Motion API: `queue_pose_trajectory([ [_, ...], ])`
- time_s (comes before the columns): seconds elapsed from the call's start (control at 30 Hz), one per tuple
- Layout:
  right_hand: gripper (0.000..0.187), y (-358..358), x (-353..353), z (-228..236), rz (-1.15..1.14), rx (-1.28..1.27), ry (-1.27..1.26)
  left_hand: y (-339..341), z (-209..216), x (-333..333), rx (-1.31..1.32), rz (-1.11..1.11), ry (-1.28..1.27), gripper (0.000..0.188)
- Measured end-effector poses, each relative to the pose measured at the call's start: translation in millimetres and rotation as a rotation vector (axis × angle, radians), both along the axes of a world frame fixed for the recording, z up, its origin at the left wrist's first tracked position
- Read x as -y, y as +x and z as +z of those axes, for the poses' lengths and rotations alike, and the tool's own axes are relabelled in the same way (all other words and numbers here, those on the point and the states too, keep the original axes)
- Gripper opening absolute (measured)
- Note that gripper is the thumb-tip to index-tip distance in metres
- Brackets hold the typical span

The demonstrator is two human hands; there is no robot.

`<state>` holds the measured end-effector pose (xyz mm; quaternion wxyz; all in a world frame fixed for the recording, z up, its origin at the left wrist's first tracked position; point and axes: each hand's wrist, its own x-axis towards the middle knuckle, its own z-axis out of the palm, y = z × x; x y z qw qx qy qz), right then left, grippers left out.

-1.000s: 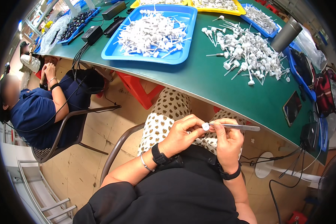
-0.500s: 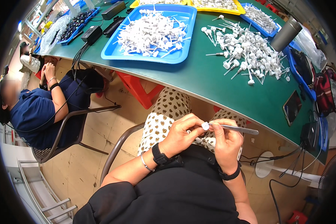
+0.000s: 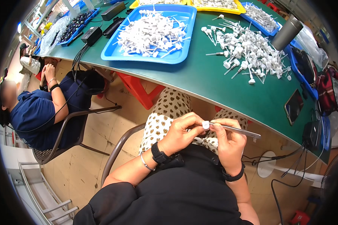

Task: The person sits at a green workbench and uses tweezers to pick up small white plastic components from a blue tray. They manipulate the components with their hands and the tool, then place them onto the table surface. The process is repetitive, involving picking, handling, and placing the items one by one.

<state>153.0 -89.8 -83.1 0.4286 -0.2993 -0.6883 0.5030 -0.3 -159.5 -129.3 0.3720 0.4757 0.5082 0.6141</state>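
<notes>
Above my lap, my left hand point(image 3: 183, 134) pinches a small white plastic cap point(image 3: 205, 124) between thumb and fingers, its round face turned up. My right hand point(image 3: 229, 141) grips a slim flat metal tool point(image 3: 242, 131), shaped like tweezers or a thin blade handle. The tool's narrow end points left and meets or nearly meets the cap; fingertips partly hide it there. On the green table point(image 3: 199, 80) ahead lies a loose heap of white capped parts with thin stems point(image 3: 248, 52). A blue tray point(image 3: 146, 57) left of it holds many similar parts.
Yellow trays point(image 3: 234, 10) and another blue tray point(image 3: 264, 30) stand farther back. A dark metal cylinder point(image 3: 287, 33), a phone point(image 3: 293, 107) and cabled boxes point(image 3: 312, 134) line the right side. A co-worker point(image 3: 39, 107) sits at the left. A red stool point(image 3: 141, 92) is under the table.
The white cap has turned slightly in my left fingers and shifted a little up and left. The metal tool has tilted, showing more of its edge. Both hands keep their holds.
</notes>
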Motion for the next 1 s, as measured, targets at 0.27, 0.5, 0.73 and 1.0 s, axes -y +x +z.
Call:
queue_pose_trajectory([
  [0.27,0.011,-2.0,0.7,-5.5,0.020,-0.032,0.076,-0.6,2.2,1.4,0.017,-0.006,-0.013,0.007],
  [0.5,0.008,-1.5,-1.2,-9.4,0.022,-0.002,0.130,-0.1,0.0,2.0,-0.025,-0.007,-0.031,0.007],
  [0.73,0.007,-2.4,0.1,-8.6,0.017,-0.022,0.099,-0.1,-3.2,2.1,-0.017,-0.007,-0.035,0.007],
  [1.0,0.007,-2.6,0.5,-7.9,0.004,-0.016,0.103,-0.8,-2.5,1.9,-0.052,-0.012,-0.026,0.007],
])
